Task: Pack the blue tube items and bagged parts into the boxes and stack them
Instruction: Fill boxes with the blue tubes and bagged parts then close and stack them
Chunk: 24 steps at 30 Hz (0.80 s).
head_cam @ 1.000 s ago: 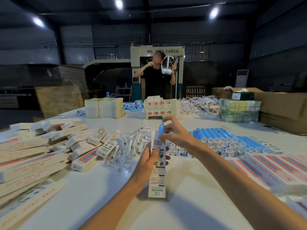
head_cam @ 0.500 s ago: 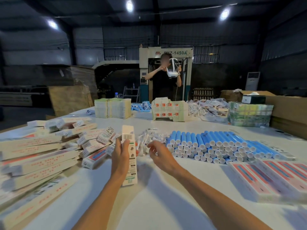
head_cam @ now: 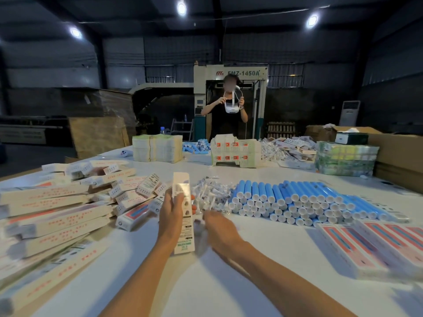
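My left hand (head_cam: 171,213) grips a long white box (head_cam: 182,191) and holds it upright over the white table (head_cam: 206,284). Its printed side with a barcode faces me. My right hand (head_cam: 220,228) is just right of the box, at the near edge of the heap of clear bagged parts (head_cam: 212,194). Its fingers are motion-blurred, so I cannot tell whether they hold a bag. Blue tubes with white caps (head_cam: 297,202) lie stacked in rows to the right of the bags.
Filled boxes (head_cam: 57,213) are piled across the left of the table. Red-and-blue printed boxes (head_cam: 366,245) lie at the near right. Stacks of flat cartons (head_cam: 158,148), more tubes and a cardboard carton (head_cam: 398,154) line the far edge, where a person (head_cam: 225,121) stands holding a white headset.
The blue tube my right hand was pushing into the box top is out of sight. My left hand carried the box left. My right hand went to the bagged parts.
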Tool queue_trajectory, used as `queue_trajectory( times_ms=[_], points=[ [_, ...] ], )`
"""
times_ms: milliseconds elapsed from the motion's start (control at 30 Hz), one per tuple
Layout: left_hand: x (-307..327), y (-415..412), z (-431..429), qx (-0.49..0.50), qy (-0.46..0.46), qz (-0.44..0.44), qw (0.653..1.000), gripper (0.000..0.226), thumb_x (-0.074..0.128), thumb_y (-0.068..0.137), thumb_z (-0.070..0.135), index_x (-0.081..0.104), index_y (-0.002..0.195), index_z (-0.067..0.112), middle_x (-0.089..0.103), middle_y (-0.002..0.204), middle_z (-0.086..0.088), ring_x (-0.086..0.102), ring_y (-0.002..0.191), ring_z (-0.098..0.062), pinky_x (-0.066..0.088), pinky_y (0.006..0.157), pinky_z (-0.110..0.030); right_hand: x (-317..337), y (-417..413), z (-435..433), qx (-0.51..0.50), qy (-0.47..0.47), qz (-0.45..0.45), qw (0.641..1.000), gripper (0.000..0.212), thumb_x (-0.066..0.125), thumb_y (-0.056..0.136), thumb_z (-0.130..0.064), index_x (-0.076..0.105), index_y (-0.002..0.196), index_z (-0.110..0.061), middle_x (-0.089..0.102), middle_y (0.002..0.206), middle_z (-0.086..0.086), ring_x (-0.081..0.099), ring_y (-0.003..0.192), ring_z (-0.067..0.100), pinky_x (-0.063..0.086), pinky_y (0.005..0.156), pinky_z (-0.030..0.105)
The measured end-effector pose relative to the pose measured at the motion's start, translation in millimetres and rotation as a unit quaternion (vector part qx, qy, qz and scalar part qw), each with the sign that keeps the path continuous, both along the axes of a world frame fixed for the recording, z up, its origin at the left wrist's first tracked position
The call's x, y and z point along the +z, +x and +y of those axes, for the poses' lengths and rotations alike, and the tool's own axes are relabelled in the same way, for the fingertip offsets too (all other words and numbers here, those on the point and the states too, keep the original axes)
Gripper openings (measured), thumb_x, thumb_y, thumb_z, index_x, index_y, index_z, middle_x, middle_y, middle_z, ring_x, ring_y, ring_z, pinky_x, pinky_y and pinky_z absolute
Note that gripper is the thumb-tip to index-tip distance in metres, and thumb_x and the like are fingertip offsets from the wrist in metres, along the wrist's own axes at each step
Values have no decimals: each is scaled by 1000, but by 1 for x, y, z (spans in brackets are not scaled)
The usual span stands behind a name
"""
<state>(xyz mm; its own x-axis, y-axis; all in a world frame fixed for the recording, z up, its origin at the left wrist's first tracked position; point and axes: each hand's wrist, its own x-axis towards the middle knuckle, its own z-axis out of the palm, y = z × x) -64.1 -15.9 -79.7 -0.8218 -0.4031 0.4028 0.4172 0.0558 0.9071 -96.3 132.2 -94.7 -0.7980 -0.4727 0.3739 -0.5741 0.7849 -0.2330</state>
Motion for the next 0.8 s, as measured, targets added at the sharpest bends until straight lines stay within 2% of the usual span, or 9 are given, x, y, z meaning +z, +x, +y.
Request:
queue_trajectory(
  times_ms=[100,167,233,333,400,500,667,733,800],
  points=[
    [-4,0,19,-60,7,-26,998,23,47,112,38,57,129,27,83,99,-1,81,83,-25,61,61,-32,17,3,43,-60,-92,-1,994,40,52,94,10,49,127,-11,59,122,7,59,106,27,54,86,42],
    [-8,1,34,-123,19,-43,991,21,47,114,24,56,133,25,83,103,-4,81,86,-24,61,62,-28,33,5,71,-69,-216,-9,974,27,50,101,4,52,119,-16,60,110,0,62,95,25,54,77,38],
    [-9,4,49,-179,23,-50,982,25,51,113,22,55,137,22,82,111,-4,81,93,-26,64,71,-33,53,9,97,-59,-328,-7,943,13,53,106,-6,59,111,-17,61,106,-2,64,88,22,50,71,28],
    [-7,10,63,-235,5,-41,971,33,61,108,30,56,140,21,80,117,-6,79,103,-31,65,80,-37,86,15,129,-43,-392,-11,919,14,61,104,-12,72,108,-20,62,113,-4,64,93,13,47,76,17],
    [-5,15,70,-260,-6,-36,965,40,68,104,38,57,139,22,80,115,-10,79,104,-33,64,79,-36,110,20,141,-13,-412,-23,911,16,65,101,-12,74,110,-21,68,115,-4,66,98,12,51,77,18],
    [-2,22,78,-281,-16,-26,959,43,72,101,42,60,134,19,79,110,-14,78,101,-34,63,78,-34,140,27,143,34,-411,-22,911,24,71,97,-11,66,119,-18,68,113,-2,68,97,11,57,75,19],
    [4,29,88,-292,-30,-6,956,36,70,102,35,61,132,18,78,108,-15,78,97,-29,62,77,-30,160,25,127,65,-259,-74,961,29,75,92,-7,59,114,-18,66,111,4,67,102,17,56,84,27],
    [5,31,90,-292,-31,0,956,36,70,103,35,60,133,19,78,110,-15,78,97,-28,61,77,-29,154,23,118,73,-255,-108,958,32,76,92,-10,55,113,-21,67,114,3,68,102,17,55,75,22],
    [6,33,90,-292,-28,4,956,35,69,103,35,60,133,20,78,111,-14,78,99,-29,61,78,-29,144,22,110,88,-295,-121,944,32,79,91,-13,54,111,-18,71,112,5,71,97,17,58,68,22]
  ],
)
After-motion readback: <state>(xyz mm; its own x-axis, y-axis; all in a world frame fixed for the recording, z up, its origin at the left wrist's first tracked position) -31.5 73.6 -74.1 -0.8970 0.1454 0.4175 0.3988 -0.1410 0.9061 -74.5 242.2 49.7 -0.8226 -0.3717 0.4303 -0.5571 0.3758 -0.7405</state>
